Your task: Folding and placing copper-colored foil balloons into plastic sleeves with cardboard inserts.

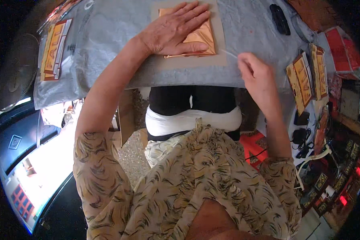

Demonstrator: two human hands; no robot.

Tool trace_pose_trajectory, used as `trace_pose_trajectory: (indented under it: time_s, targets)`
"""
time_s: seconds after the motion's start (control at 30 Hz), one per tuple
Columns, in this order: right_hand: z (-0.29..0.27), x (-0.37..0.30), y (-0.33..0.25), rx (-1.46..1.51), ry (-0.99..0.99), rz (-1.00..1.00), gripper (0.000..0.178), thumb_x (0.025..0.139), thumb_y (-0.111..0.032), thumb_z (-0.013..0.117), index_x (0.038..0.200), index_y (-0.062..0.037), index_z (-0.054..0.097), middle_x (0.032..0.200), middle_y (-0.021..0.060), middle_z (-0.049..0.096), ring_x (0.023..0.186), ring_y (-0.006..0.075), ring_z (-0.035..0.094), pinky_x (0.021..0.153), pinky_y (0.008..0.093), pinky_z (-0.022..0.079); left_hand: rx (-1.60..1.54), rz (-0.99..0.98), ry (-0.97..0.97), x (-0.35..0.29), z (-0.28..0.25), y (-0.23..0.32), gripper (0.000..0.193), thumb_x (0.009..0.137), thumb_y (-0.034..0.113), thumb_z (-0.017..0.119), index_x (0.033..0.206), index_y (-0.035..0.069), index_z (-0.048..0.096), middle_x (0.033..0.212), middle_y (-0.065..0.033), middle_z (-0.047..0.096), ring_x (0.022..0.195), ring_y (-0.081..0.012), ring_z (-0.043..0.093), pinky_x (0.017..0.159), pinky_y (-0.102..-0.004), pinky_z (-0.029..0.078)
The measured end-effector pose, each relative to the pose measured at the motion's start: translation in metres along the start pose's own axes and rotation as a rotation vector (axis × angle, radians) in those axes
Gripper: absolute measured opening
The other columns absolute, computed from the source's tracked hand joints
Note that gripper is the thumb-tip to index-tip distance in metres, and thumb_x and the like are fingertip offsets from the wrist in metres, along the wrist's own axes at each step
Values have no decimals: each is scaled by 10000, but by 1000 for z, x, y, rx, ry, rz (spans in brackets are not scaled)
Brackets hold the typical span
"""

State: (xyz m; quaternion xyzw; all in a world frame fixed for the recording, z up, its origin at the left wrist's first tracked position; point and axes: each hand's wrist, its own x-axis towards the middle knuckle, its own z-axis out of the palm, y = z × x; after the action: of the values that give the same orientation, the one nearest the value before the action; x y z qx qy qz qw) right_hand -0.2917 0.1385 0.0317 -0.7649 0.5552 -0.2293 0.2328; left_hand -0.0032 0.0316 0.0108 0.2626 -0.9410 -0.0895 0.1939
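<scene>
My left hand (175,31) lies flat with its fingers stretched out over a shiny copper-coloured foil packet (205,35), pressing it down and hiding much of it. Beneath the packet is a flat beige board (192,63) on the grey-covered table (108,44). To the right, near the front edge of the table, my right hand (259,74) is slightly blurred, with thumb and forefinger brought together in a pinch. A thin pale line runs from the board's right edge toward these fingertips. I cannot make out what it is.
Printed yellow-and-brown packets (53,50) lie at the table's left edge. Similar packets (302,80) hang over the right edge. A black elongated object (280,19) rests at the far right, and a red box (344,50) stands beyond the table. Cables and small items crowd the lower right.
</scene>
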Motion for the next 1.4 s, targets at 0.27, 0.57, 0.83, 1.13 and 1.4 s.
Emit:
trace_pose_trajectory:
  time_s: [0.27, 0.57, 0.83, 1.13, 1.4]
  targets:
    - [36, -25, -39, -125, 204, -218, 156, 935, -99, 746, 1086, -61, 748, 905, 149, 748, 740, 315, 733, 642, 382, 560, 104, 14, 3, -3, 4, -2, 975, 1004, 692, 458, 1565, -92, 308, 1628, -324, 304, 1521, -477, 288, 1264, -520, 200]
    - [49, -28, -48, -150, 272, -236, 188, 900, -86, 778, 1085, -64, 749, 745, 142, 708, 627, 285, 712, 561, 388, 535, 50, 18, 35, -4, 5, -1, 991, 995, 696, 484, 1565, -95, 306, 1623, -333, 304, 1520, -488, 284, 1263, -527, 205]
    - [49, -24, -45, -133, 257, -264, 169, 895, -76, 775, 1062, -56, 753, 712, 141, 688, 595, 279, 693, 536, 389, 515, 107, 18, 22, -3, 5, -2, 1003, 992, 702, 483, 1574, -91, 288, 1633, -331, 287, 1526, -483, 275, 1265, -526, 201]
    - [68, -20, -42, -197, 314, -286, 145, 903, -109, 769, 1039, -69, 735, 619, 101, 631, 529, 274, 650, 505, 409, 491, 176, 9, 120, -5, 12, 0, 981, 949, 733, 518, 1538, -43, 401, 1596, -261, 403, 1507, -424, 347, 1269, -496, 237]
    - [80, -15, -46, -259, 332, -302, 147, 878, -104, 782, 1009, -80, 720, 598, 70, 621, 502, 253, 631, 499, 406, 492, 201, 20, 83, -5, 13, -1, 953, 945, 714, 542, 1530, -29, 420, 1591, -251, 415, 1497, -424, 364, 1267, -493, 247]
